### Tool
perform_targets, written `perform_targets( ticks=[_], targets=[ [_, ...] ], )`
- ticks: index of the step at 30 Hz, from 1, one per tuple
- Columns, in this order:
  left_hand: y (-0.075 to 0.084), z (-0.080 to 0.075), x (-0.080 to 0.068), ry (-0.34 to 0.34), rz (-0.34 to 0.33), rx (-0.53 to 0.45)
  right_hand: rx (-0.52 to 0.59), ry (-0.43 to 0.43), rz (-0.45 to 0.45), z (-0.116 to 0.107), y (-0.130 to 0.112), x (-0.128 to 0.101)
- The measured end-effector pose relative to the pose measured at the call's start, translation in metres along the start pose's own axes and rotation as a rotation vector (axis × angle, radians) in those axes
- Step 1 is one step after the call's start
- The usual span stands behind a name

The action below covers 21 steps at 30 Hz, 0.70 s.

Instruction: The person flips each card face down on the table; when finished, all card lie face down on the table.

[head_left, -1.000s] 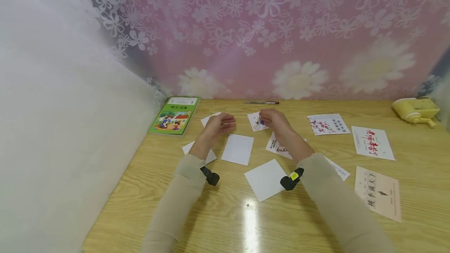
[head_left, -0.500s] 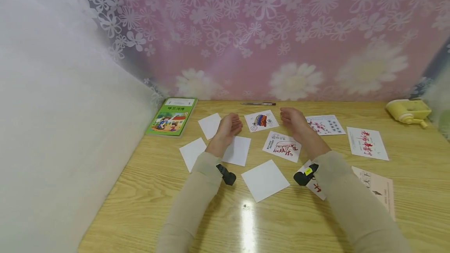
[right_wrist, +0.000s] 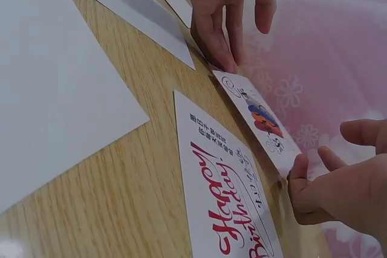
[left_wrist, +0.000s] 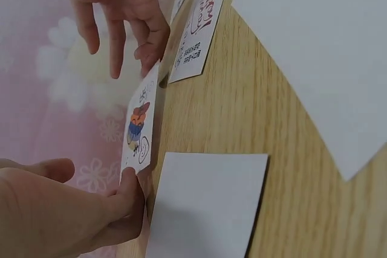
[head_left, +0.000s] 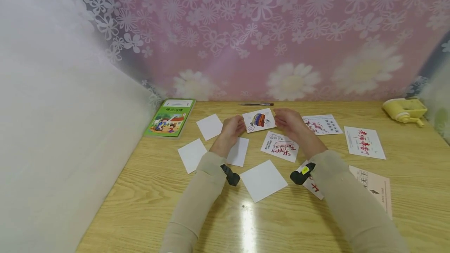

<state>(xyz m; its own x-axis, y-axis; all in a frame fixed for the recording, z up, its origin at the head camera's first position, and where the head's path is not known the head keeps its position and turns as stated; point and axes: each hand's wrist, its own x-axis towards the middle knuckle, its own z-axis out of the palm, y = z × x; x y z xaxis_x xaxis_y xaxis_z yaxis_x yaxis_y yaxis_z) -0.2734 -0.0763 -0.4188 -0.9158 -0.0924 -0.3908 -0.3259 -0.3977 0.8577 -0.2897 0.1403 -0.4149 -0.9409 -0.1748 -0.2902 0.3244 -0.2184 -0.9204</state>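
Fingers loosely extended and gripping nothing, the left hand and the right hand touch the colourful card at nine and three o'clock, likely for balanced support.

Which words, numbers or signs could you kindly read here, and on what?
"Happy Birthday": birthday card.
"呼兰河传": green book.
"老师辛苦了": rightmost white card.
Too small, blurred or covered: all other print, including held card, blossom card, peach card, sleeve-covered card, yellow tag.
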Motion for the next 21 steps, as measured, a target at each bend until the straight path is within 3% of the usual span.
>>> perform_targets(
  ticks=[9,14,21],
  targets=[
    [-0.002,0.005,-0.003,0.003,0.088,0.009,-0.048,0.174,-0.092,0.019,0.000,0.000],
    [-0.003,0.004,-0.005,0.027,0.131,0.012,-0.084,0.225,-0.116,0.022,0.002,0.000],
    [-0.004,0.001,-0.006,0.016,0.153,0.044,-0.041,0.283,-0.151,0.028,0.003,0.000]
  ],
)
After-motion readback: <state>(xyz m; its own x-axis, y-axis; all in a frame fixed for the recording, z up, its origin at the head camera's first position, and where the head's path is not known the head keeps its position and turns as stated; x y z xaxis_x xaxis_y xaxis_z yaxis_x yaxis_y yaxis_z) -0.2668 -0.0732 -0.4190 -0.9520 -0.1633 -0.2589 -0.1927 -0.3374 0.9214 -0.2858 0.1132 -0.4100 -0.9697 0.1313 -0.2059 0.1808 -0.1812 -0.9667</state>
